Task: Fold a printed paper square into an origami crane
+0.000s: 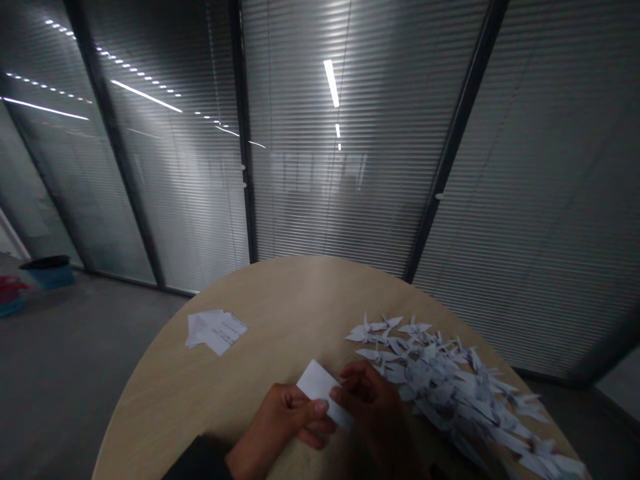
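A folded white sheet of paper [320, 390] lies at the near edge of the round wooden table [280, 300], and both hands pinch it. My left hand [285, 423] grips its lower left side, thumb on top and fingers curled. My right hand [373, 400] holds its right end with bent fingers. A heap of several folded white paper cranes [440, 380] spreads just right of my right hand.
A small stack of flat white paper sheets [216, 330] lies on the table's left side. Glass walls with shut blinds [350, 167] stand behind the table. A blue bin [49, 270] sits on the grey floor at far left.
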`<state>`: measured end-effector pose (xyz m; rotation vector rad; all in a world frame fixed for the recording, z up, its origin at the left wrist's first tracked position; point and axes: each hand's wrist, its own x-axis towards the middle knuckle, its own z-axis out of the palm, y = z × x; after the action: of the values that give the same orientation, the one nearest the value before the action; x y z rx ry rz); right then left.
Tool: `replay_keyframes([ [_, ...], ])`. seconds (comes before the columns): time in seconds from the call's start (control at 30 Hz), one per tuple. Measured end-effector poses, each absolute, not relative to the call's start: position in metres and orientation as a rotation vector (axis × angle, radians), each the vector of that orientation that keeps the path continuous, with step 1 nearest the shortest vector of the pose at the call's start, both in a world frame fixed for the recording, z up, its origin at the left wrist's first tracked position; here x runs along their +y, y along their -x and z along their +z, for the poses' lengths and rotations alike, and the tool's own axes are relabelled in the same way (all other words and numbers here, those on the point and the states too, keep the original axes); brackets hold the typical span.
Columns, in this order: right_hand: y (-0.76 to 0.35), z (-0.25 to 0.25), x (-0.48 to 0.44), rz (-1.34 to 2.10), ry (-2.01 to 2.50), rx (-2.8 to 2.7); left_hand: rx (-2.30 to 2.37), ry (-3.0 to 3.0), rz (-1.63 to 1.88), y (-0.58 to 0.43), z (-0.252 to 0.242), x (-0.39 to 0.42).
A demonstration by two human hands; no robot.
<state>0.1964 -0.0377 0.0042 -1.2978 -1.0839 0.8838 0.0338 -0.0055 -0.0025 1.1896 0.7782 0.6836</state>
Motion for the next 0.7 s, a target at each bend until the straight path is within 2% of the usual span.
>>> replay_keyframes([
  [0.7,-0.19,0.01,-0.041,0.908,1.285,-1.051,0.814,-1.243,0.67,-0.038,-0.007,-0.011],
])
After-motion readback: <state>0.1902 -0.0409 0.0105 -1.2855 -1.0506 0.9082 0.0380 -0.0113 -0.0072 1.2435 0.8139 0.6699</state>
